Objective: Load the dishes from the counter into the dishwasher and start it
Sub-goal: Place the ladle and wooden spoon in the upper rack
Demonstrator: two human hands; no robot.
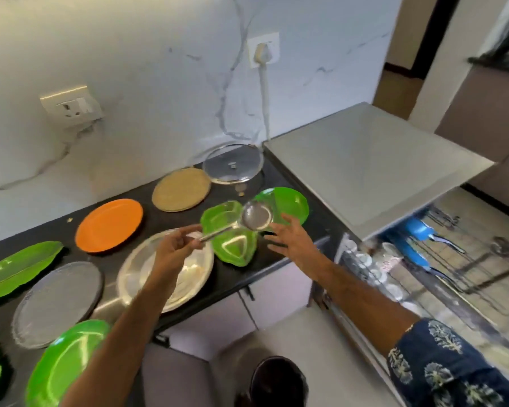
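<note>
A person stands at a black worktop, both bare forearms reaching forward over it. The left hand has its grip closed, fingers curled round the thin handle of a shiny steel ladle, holding it raised above the dishes with the round bowl pointing away to the right. The right hand hovers just beside the ladle's bowl, grip apart, fingers spread and holding nothing; a dark blue patterned sleeve covers that upper arm.

On the worktop, nearest first: a round bright green plate, a clear glass plate, a long green leaf-shaped tray and a large round steel plate under the left wrist. Further back lie one orange round plate, three small green plastic dishes clustered beneath the ladle, a round woven mat and a glass pot lid by the marble wall.

To the right, the open dishwasher shows a pulled-out wire rack with blue utensils and small white cups.
</note>
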